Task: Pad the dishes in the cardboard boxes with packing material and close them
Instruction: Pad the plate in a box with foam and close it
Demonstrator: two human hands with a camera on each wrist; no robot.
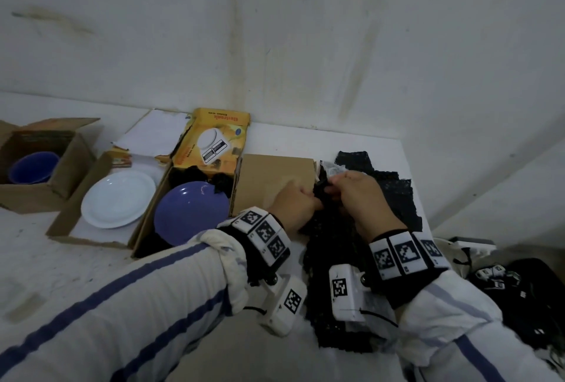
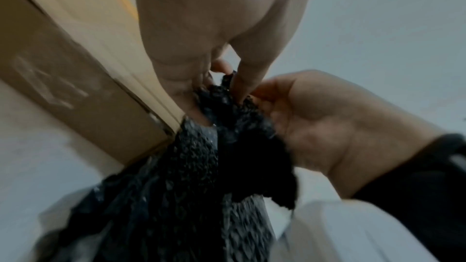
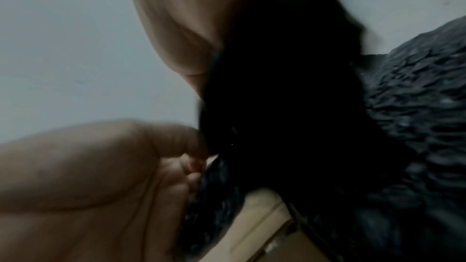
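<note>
Both hands meet over a strip of black mesh packing material (image 1: 336,247) that lies to the right of a closed brown cardboard box (image 1: 272,179). My left hand (image 1: 315,200) pinches the mesh's upper end at the box's right edge. My right hand (image 1: 331,188) grips the same bunched end from the other side. The left wrist view shows my left fingertips (image 2: 237,87) on the mesh (image 2: 189,186), beside the box's corner (image 2: 75,87). In the right wrist view, dark mesh (image 3: 290,107) fills the space under my right hand (image 3: 201,79).
Left of the closed box, an open box holds a purple plate (image 1: 189,216) with black padding behind it, below a yellow kitchen-scale flap (image 1: 214,140). Further left are a white plate (image 1: 117,199) in an open box and a purple bowl (image 1: 32,167) in another. Black gear (image 1: 526,290) lies right.
</note>
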